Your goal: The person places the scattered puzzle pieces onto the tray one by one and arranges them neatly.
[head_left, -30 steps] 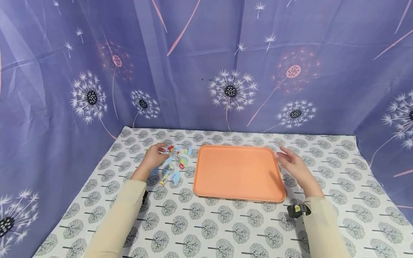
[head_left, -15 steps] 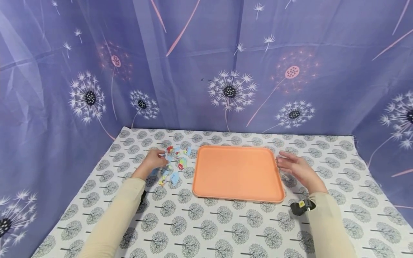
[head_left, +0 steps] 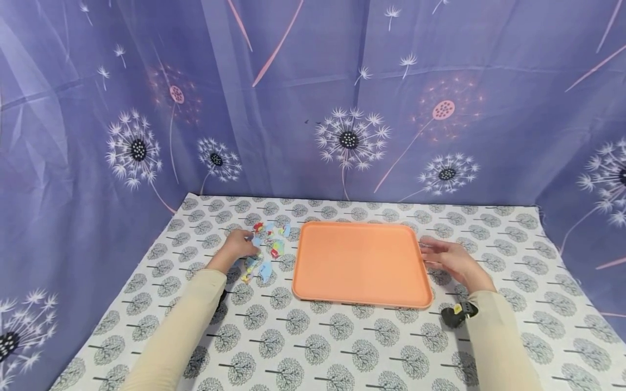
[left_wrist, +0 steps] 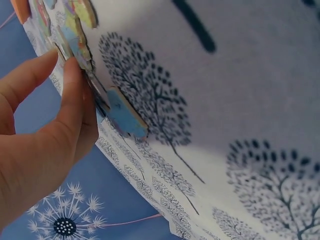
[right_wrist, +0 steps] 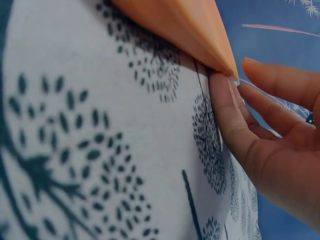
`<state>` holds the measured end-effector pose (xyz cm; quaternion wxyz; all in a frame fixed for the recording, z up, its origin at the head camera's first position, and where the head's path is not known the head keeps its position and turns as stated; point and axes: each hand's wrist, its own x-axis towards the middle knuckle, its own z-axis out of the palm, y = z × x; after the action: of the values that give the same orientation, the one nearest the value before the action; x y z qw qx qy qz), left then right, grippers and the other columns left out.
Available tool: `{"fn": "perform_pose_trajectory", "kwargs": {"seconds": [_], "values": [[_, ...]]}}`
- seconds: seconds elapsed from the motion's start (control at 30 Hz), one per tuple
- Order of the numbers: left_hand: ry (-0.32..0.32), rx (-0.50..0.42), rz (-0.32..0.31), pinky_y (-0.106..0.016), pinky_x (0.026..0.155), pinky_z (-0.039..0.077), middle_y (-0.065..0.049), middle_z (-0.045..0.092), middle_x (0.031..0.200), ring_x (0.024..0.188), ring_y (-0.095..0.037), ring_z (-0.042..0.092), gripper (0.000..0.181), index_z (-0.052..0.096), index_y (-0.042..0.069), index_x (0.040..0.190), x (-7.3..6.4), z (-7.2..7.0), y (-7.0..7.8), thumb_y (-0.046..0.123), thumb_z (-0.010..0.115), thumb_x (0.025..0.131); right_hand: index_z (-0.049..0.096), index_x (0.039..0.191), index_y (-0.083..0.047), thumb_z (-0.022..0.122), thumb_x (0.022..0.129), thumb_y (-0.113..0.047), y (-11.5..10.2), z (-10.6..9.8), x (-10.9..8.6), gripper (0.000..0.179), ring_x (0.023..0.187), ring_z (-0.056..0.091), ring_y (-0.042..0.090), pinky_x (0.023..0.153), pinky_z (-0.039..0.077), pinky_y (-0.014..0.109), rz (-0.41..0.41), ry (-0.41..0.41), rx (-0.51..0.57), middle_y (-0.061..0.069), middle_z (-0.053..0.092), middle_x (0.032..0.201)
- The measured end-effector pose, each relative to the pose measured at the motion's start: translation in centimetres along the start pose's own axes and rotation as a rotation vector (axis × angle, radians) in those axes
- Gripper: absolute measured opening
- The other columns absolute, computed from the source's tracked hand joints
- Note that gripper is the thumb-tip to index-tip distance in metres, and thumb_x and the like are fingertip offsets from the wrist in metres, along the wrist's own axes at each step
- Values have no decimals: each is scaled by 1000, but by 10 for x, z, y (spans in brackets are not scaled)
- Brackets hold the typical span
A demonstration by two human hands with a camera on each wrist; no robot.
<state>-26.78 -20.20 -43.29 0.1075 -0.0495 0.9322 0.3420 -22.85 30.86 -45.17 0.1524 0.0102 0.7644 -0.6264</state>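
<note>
Several small puzzle pieces (head_left: 277,248) in blue, yellow and red lie in a loose group on the left of the table. My left hand (head_left: 239,245) is low over their left side. In the left wrist view, its thumb and fingertips come together right at a pale piece (left_wrist: 64,41); I cannot tell whether they pinch it. One blue piece (left_wrist: 126,116) lies apart beside the fingers. An orange tray (head_left: 362,266) with nothing on it lies right of the pieces. My right hand (head_left: 455,262) is at the tray's right edge, fingers extended and fingertips close to the rim.
A white tablecloth (head_left: 337,347) printed with grey trees covers the table. Behind it and at both sides hangs a purple curtain (head_left: 293,136) with dandelions. Each wrist wears a black device, such as the right wrist camera (head_left: 457,314).
My left hand has shifted slightly down and nearer the middle of the pieces. My right hand has lowered a little beside the tray's right rim. The tray stays in place.
</note>
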Motion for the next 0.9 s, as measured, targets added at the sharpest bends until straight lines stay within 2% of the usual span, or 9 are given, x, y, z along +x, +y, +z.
{"fn": "perform_pose_trajectory", "kwargs": {"seconds": [0.13,0.3,0.5,0.63,0.8,0.9], "values": [[-3,10,0,-51,95,50,-30,48,133,118,-42,50,59,46,-8,136,1,1,-1,10,70,85,26,146,10,60,90,2,3,-1,1,66,94,65,9,91,55,30,14,-6,-16,34,43,137],[4,-6,-14,-47,87,54,-27,55,123,107,-37,56,59,49,-5,136,2,3,-2,8,73,83,27,147,7,66,88,-4,4,-1,1,71,96,65,9,92,54,29,30,-18,-65,33,41,140],[4,-30,-23,-42,79,53,-23,56,117,97,-31,56,58,50,-1,136,3,4,-2,6,73,84,25,148,6,64,90,-4,4,-2,1,70,99,64,9,94,53,29,36,-34,-55,32,40,141],[-9,-61,-13,-34,68,47,-16,56,102,80,-23,50,57,50,-2,135,2,2,-2,6,72,84,26,148,6,65,89,-4,4,-2,0,71,97,64,7,94,53,28,36,-36,-43,30,43,139],[-10,-96,7,-30,59,39,-5,46,77,64,-18,39,56,48,0,134,0,2,-2,4,72,84,26,148,6,66,89,-4,6,-2,1,72,96,65,6,94,53,28,40,-35,-22,28,46,138],[11,-98,33,-30,57,41,-4,47,74,63,-17,42,56,49,0,131,0,3,-3,1,74,81,26,148,5,66,89,-4,7,-2,1,72,95,65,6,93,53,28,46,-34,-17,26,48,137]]}}
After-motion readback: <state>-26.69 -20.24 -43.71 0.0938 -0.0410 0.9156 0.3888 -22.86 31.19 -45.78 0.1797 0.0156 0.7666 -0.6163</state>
